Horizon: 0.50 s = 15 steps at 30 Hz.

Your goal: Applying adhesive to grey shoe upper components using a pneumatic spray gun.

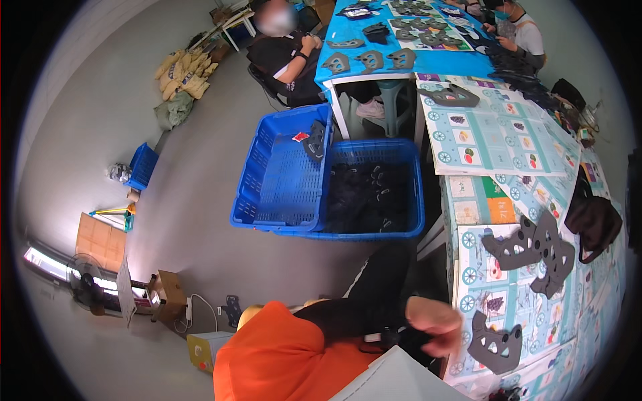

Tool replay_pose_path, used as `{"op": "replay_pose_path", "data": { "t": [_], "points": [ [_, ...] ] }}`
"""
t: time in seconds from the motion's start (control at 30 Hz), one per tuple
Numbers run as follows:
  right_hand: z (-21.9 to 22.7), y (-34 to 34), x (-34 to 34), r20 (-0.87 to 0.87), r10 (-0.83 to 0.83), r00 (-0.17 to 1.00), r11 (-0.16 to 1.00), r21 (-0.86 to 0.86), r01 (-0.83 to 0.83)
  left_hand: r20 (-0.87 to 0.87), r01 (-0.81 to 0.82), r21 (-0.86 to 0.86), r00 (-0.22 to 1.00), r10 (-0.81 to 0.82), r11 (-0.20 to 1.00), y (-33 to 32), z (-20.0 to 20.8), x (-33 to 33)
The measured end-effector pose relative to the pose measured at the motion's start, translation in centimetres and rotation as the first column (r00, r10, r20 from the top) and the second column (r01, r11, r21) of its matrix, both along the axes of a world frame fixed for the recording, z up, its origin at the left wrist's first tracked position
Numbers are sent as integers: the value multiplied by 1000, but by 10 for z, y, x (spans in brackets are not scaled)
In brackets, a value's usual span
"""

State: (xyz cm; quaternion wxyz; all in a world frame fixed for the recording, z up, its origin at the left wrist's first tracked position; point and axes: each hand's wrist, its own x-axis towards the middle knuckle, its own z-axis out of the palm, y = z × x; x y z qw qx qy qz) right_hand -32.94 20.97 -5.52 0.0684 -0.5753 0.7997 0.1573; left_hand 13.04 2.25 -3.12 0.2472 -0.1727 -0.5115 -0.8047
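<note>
My left hand point(433, 322) is at the lower right, reaching across my body from an orange shirt point(277, 347) with a black sleeve. It is smeared by motion, so I cannot tell whether its fingers hold anything. Just below and left of it is a dark item point(413, 339), partly hidden. My right hand does not show. On the paper-covered table to the right, nearest my hand, lies a dark grey foam-like pad with cut-out holes point(493, 351). Two similar overlapping pads point(552, 257) are farther along, and another grey pad point(451, 95) is at the far end.
A blue crate point(244, 194) holding a grey pad overlaps a second blue crate point(419, 200) of black pieces. A blue-covered table point(358, 67) with more pads stands beyond; people sit around it. A fan point(87, 284) and a cardboard box point(168, 294) are at left.
</note>
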Motion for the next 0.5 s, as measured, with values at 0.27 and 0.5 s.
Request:
{"op": "replay_pose_path", "data": {
  "t": [0.27,0.5],
  "points": [
    [-2,-7,12,60,-2,998,997,-72,7,-90,144,-299,980,-178,943,14,19,49],
    [-3,-10,27,123,-21,992,985,-169,42,177,25,-346,983,39,938,14,21,54]
  ]
}}
